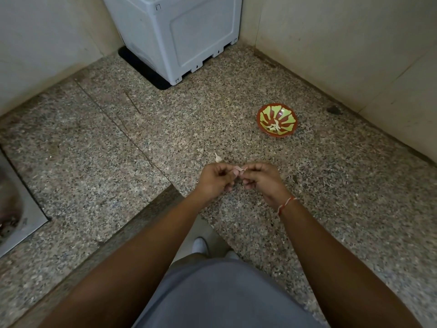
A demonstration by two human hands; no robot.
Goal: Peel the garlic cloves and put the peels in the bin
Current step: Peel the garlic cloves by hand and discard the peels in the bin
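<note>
Both hands up over the worktop (236,95), nearly touching. Left hand (214,179) curled, pinching one clove (236,172) at the fingertips. Right hand (262,179) curled too, pinching a strip of peel (243,168) coming off that same clove. Clove mostly hidden by fingers, so hard to call its long axis; peel strip running roughly left to right between the two hands, pinkish at the tip.

One more clove (218,158) lying loose on the speckled stone just beyond the left hand, long axis roughly front to back, thin pointed tip aimed away toward the far wall, fat end nearer the hands. Unpeeled as far as can be told.

One bowl (277,120), red and green pattern, sitting well off to the right and further back, near the wall. Small pale heap inside it, looks like cloves, too small to count or tell peeled from not.

Count so far: two cloves outside the bowl, one bowl, one peel strip.

Grey box-shaped unit (175,34) in the far corner, on a black mat (139,67). Thread band (285,204) on the right wrist. Sink (14,204) edge at far left.
</note>
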